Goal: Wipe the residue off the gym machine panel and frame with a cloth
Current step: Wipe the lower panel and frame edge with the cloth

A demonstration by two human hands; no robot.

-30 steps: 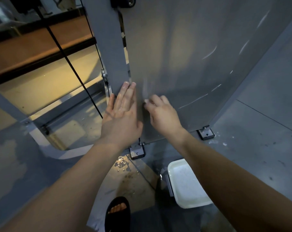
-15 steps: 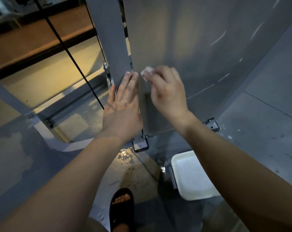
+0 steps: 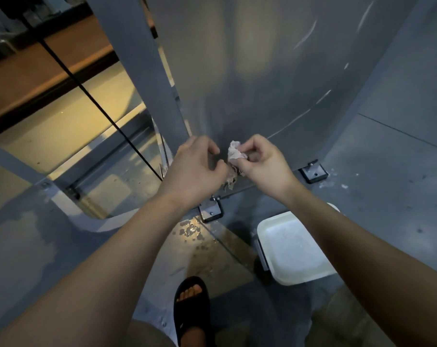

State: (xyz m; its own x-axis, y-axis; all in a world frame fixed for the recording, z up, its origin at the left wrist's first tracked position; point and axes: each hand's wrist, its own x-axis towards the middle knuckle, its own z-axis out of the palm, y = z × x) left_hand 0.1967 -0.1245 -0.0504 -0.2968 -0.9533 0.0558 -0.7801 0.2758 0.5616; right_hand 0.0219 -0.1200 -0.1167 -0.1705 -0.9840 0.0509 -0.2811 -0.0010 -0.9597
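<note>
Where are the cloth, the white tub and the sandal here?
cloth [image 3: 235, 152]: head view, on the crumpled top above the fingers.
white tub [image 3: 293, 249]: head view, on its inner floor.
sandal [image 3: 191, 283]: head view, on the black strap.

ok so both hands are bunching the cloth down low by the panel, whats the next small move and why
Probably refold the cloth to a cleaner face in the right hand and press it back on the panel. The cloth looks crumpled and off the surface, pinched between the right hand and the left hand, and pale streaks show on the panel above.
</note>
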